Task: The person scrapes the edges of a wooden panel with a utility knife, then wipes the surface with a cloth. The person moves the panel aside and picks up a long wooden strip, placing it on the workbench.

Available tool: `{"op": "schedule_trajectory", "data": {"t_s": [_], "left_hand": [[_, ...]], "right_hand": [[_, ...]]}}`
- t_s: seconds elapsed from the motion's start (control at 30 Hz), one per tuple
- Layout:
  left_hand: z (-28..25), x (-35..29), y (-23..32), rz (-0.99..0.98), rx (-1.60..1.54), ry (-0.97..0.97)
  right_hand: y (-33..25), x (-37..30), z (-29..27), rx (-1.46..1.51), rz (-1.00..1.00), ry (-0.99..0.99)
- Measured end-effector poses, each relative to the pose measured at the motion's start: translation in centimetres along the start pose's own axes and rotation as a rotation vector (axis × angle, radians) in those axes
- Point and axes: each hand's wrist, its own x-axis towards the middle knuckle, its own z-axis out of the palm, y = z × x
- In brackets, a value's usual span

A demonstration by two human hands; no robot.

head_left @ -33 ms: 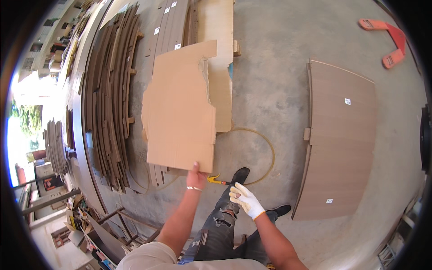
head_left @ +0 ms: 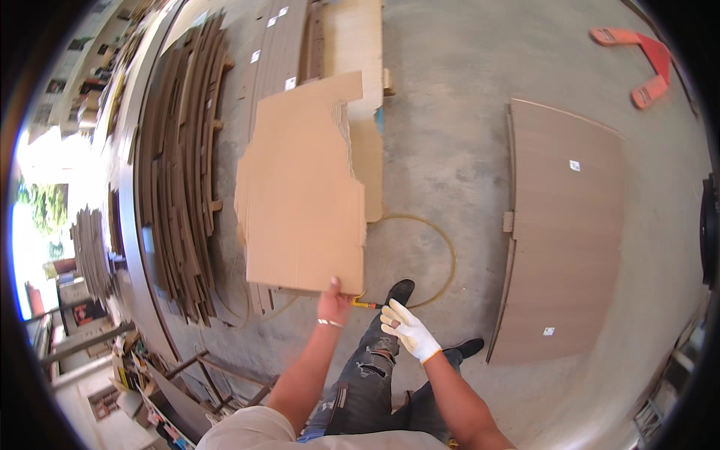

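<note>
My bare left hand grips the near edge of a large sheet of brown cardboard, its thumb on top. The sheet has a straight near edge and ragged, torn sides. My right hand, in a white glove, hangs in front of my legs with its fingers loosely bent and nothing visible in them. Just beyond the glove, partly hidden by my left hand, is a yellow air blow gun on a thin hose that loops over the floor.
Brown boards and a pale panel lie stacked beyond the cardboard. Long brown strips are piled at left. Wide brown panels lie at right, and red forks at far right. A metal frame stands at near left.
The cardboard and my left hand have shifted slightly nearer and to the right, covering more of the blow gun. My right hand has hardly moved.
</note>
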Motion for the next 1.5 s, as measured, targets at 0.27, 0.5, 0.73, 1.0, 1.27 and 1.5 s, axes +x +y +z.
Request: {"op": "schedule_trajectory", "data": {"t_s": [0.27, 0.5, 0.73, 1.0, 1.27, 1.5], "left_hand": [[6.0, -13.2, -12.1, -0.308, 0.526, -0.234], [20.8, -16.2, -26.4, -0.573, 0.521, -0.642], [24.3, -22.0, -37.1, -0.780, 1.109, -0.807], [-0.6, -9.2, -31.2, -0.422, 1.365, -0.378], [10.5, -15.0, -20.6, -0.255, 1.610, -0.077], [8.6, -14.7, -26.0, -0.425, 1.211, -0.105]], "right_hand": [[-7.7, -5.1, -2.6, 0.247, -0.212, 0.357], [-19.1, -21.1, -8.1, -0.137, -0.776, 0.862], [-32.9, -33.4, -22.2, -0.515, -0.754, 0.976], [-37.9, -34.9, -40.4, -1.204, 0.426, 1.573], [-19.9, -12.3, -33.4, -1.354, 0.244, 0.880], [-30.5, -1.3, -30.2, -2.048, 0.210, 0.879]]}}
